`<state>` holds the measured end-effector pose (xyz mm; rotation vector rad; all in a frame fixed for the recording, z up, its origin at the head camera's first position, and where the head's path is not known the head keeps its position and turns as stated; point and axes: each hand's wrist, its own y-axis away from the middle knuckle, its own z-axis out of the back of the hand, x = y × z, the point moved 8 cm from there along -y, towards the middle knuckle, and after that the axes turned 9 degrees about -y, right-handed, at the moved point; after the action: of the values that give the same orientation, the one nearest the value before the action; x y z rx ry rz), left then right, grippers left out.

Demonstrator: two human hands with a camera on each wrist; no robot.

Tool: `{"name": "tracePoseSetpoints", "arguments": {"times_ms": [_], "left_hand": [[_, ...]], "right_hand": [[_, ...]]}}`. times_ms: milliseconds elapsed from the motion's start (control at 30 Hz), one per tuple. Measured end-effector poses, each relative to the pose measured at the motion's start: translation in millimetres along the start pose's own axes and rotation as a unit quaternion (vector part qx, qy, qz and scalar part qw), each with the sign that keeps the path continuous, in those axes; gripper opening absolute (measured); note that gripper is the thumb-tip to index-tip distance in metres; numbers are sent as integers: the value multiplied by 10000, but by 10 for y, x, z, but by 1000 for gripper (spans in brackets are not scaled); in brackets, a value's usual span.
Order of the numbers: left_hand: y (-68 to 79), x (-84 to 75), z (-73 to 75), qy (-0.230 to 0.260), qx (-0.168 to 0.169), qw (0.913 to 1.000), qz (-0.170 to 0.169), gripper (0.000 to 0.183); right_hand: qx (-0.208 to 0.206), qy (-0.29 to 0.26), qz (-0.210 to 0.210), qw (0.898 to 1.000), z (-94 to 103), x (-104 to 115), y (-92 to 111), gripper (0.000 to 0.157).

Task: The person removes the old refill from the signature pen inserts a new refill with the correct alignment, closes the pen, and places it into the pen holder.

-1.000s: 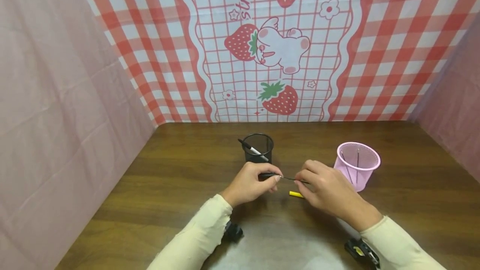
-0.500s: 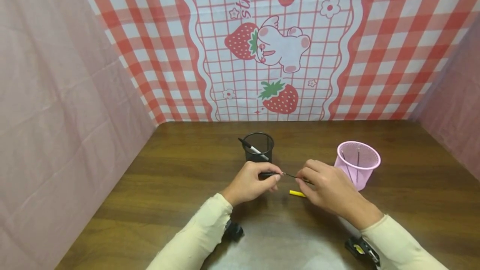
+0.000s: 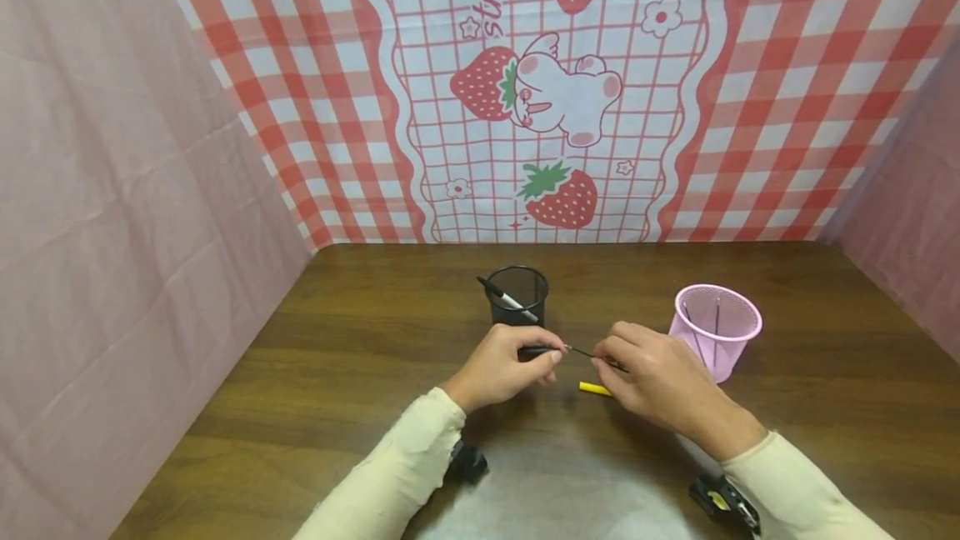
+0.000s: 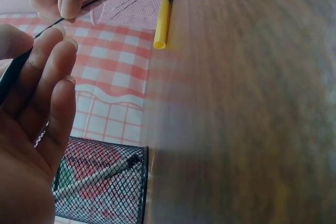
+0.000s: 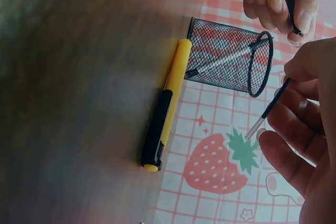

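Observation:
In the head view my left hand (image 3: 498,369) pinches a short black pen part (image 3: 534,349) between thumb and fingers. Opposite it, my right hand (image 3: 660,377) pinches a thin pen refill (image 5: 275,99), dark with a clear end. The refill runs toward the mouth of the black part; fingers cover much of it, and how far it goes in I cannot tell. Beneath the right hand, a yellow pen barrel with a black clip (image 5: 168,103) lies on the table; its end looks hollow in the left wrist view.
Behind my left hand stands a black mesh cup (image 3: 517,267) with a white and black marker (image 3: 513,302) leaning inside. A pink mesh cup (image 3: 735,347) holding thin dark sticks is close beyond my right hand. Cloth walls border the wooden table (image 3: 337,373).
My right hand, pinching the refill, has shifted very slightly to the right, away from the left hand. The left hand stays almost in place with its black part.

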<state>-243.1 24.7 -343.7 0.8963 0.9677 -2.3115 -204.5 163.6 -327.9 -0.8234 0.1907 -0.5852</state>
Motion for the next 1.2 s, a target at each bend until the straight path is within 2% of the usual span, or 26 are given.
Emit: {"name": "tracePoseSetpoints", "arguments": {"times_ms": [167,333,400,633,1200], "left_hand": [[-1,-38,5,8,25,10000,-5,14],[2,184,-38,-216,-57,9997,-55,14],[4,211,-47,-312,-58,9995,-50,13],[3,-40,11,-372,1,9993,-43,11],[0,-91,7,-322,21,9995,-8,10]], "right_hand": [[-16,17,-23,10000,12,-2,-6,5],[-39,23,4,10000,27,11,-28,4],[-91,47,15,9999,42,16,-37,4],[-465,380,-59,9982,128,-16,-45,6],[-690,440,-165,9965,220,-72,-39,6]]}}
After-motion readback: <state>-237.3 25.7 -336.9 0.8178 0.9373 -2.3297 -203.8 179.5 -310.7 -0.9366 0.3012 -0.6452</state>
